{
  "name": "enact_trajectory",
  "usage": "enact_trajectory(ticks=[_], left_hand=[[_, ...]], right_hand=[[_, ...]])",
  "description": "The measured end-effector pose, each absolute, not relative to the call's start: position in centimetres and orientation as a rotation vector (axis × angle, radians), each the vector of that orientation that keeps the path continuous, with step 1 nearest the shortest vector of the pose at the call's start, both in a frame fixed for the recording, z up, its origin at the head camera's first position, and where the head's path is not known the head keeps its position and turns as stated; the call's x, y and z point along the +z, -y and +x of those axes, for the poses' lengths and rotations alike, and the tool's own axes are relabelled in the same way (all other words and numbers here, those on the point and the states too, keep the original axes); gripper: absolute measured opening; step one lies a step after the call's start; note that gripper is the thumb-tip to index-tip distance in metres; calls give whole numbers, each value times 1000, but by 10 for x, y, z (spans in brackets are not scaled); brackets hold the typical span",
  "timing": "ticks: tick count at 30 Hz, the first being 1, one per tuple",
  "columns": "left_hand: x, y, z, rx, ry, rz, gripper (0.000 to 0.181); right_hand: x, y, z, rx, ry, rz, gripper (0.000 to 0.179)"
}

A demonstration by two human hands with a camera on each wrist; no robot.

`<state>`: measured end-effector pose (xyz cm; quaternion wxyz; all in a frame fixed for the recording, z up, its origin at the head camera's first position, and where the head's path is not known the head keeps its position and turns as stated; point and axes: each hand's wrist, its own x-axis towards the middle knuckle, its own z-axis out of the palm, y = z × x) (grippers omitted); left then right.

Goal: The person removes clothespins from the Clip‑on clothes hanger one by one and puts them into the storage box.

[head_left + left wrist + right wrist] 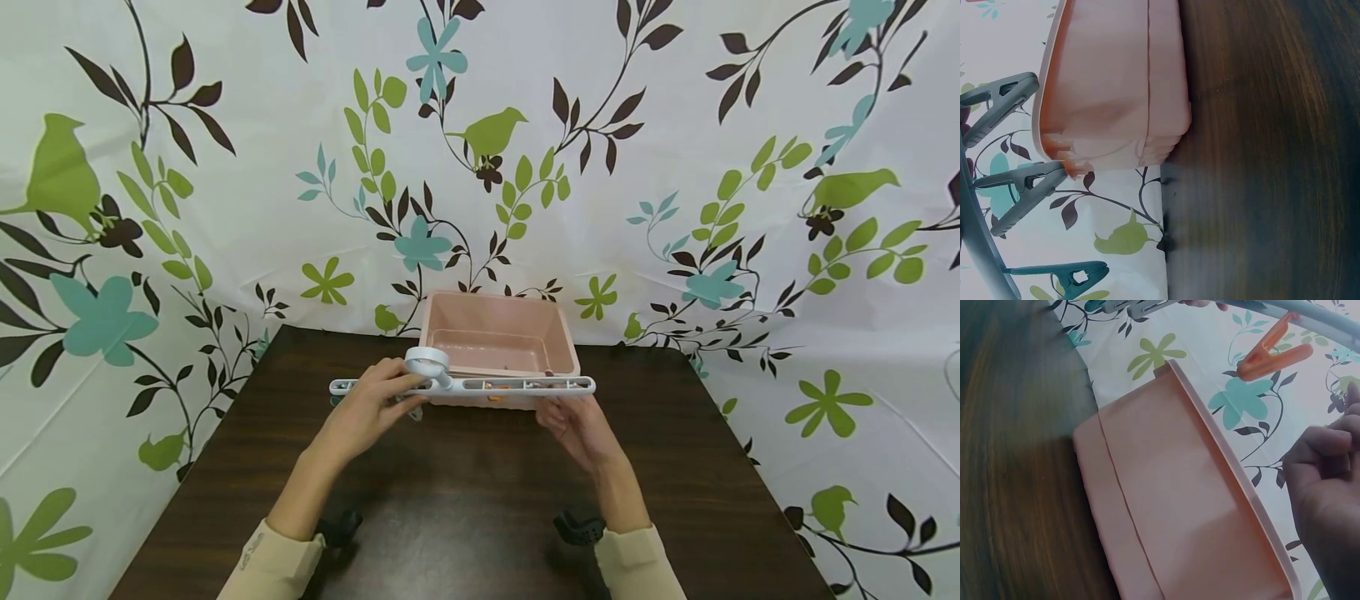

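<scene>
Level in front of me is a pale grey clip hanger (pixel 525 387), a long slotted bar with a round white top piece (pixel 427 361). My left hand (pixel 375 404) pinches the bar just left of that piece, thumb below and fingers above. At the bar's right end my right hand (pixel 579 429) grips from below, its fingers curled; the bar covers part of them. Grey clips (pixel 1022 187) and a teal clip (pixel 1075 278) hang from the bar in the left wrist view. An orange clip (pixel 1275 353) shows in the right wrist view.
Behind the hanger a pink plastic bin (pixel 498 321) stands on the dark wooden table (pixel 465 500), near its far edge. A white cloth with leaves, birds and flowers (pixel 262 167) hangs round the back and sides. Dark devices (pixel 579 528) sit at both wrists.
</scene>
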<state>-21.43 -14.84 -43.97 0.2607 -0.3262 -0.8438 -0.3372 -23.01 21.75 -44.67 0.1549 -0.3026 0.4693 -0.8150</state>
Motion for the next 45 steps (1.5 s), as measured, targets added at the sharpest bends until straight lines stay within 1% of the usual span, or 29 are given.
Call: enact_trajectory(ticks=[4, 8, 11, 13, 19, 23, 31, 35, 41, 45], left_hand=[[-440, 149, -215, -915, 2268, -887, 33], [-440, 150, -215, -928, 2280, -879, 32], [-440, 150, -214, -930, 2299, -871, 32], [-441, 150, -214, -930, 2305, -870, 32], [-439, 150, -216, -910, 2314, -890, 34], [-440, 151, -216, -885, 2328, -872, 40], [-437, 153, -214, -891, 2363, -832, 42], [-435, 153, -213, -891, 2368, -831, 41], [-435, 153, -212, -893, 2386, -826, 41], [-436, 153, -212, -893, 2403, -817, 42]], right_hand=[[-449, -220, -231, -2368, -1432, -782, 35], [-451, -222, -232, -2424, -1538, -566, 27], [-450, -222, -234, -2459, -1568, -428, 29], [-449, -223, -235, -2473, -1562, -387, 31], [-445, -223, -238, -2482, -1516, -436, 39], [-443, -223, -240, -2477, -1524, -467, 41], [-437, -220, -255, -2424, -1773, -299, 44], [-434, -218, -266, -2379, -1886, -235, 50], [-434, -216, -276, -2310, -2061, -273, 46], [-432, -218, -281, -2203, -2228, -281, 49]])
